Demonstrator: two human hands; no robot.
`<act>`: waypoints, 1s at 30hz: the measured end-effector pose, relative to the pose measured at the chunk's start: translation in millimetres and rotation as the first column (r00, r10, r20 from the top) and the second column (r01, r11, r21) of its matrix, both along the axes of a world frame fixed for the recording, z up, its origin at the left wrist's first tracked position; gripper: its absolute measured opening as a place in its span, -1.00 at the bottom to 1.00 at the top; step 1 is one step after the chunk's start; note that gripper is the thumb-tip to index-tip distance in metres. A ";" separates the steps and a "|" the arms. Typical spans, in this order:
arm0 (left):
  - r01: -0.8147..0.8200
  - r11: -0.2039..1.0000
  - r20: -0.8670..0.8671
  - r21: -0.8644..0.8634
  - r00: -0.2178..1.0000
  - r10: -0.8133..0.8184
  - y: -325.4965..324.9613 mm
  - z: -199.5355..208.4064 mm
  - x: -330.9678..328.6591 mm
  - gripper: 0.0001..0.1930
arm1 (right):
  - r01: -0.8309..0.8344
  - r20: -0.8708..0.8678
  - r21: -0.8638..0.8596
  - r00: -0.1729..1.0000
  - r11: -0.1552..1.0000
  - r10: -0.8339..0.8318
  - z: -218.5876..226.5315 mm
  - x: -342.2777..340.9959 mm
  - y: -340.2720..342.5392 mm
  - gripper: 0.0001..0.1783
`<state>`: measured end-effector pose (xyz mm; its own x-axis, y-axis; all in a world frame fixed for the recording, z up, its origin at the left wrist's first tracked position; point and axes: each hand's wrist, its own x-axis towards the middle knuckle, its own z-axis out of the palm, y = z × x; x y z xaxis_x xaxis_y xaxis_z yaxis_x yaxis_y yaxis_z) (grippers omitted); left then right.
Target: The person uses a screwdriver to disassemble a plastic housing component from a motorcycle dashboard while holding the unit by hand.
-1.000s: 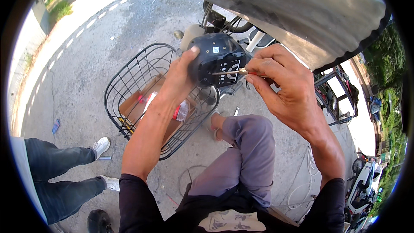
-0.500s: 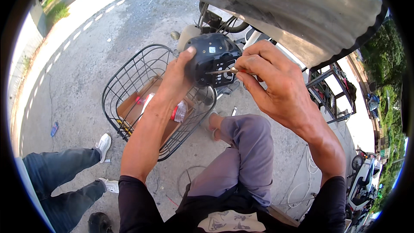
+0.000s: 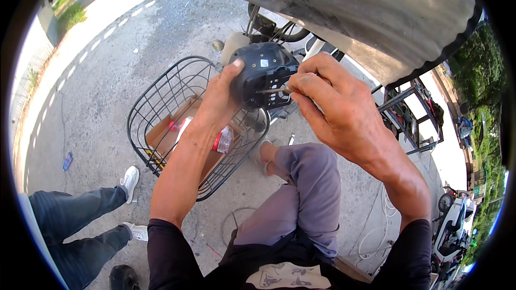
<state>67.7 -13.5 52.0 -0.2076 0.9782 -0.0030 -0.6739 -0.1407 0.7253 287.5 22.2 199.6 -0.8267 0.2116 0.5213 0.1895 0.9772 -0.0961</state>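
Observation:
My left hand (image 3: pixel 219 88) grips the left side of a rounded black plastic housing (image 3: pixel 258 62), its thumb on the edge. The housing has small screw holes, a pale square sticker and a lower panel with cut-out slots. In my right hand (image 3: pixel 336 96) is a screwdriver, pinched between thumb and fingers. Its metal shaft (image 3: pixel 274 91) points left across the slotted panel, the tip at the panel's left part. The fingers hide most of the handle. Whether the tip sits in a screw I cannot tell.
Below the housing is a black wire basket (image 3: pixel 141 153) with a cardboard box (image 3: pixel 159 135) and a plastic bottle (image 3: pixel 224 140). A grey cover (image 3: pixel 355 5) hangs overhead. Another person's legs (image 3: pixel 80 209) stand at left; a metal rack (image 3: pixel 411 113) is at right.
My right hand has turned slightly and shifted a little left, its fingers now covering the red part of the screwdriver. My left hand and the housing have hardly moved.

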 end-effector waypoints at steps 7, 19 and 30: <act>-0.012 1.000 0.001 -0.005 1.000 0.012 -0.6 2.4 1.0 -0.36 | -0.009 0.017 0.033 1.000 0.999 0.008 -0.2 -1.4 -0.4 -0.78; -0.016 1.000 0.005 -0.016 1.000 0.016 -0.4 0.9 -0.2 -0.37 | -0.006 0.052 0.028 0.999 1.000 0.004 -0.5 -5.1 -0.4 -0.81; -0.030 0.999 -0.002 -0.024 1.000 0.030 -1.8 3.8 2.6 -0.38 | 0.000 0.064 0.006 0.998 1.000 0.000 -0.9 -4.3 -2.7 -0.84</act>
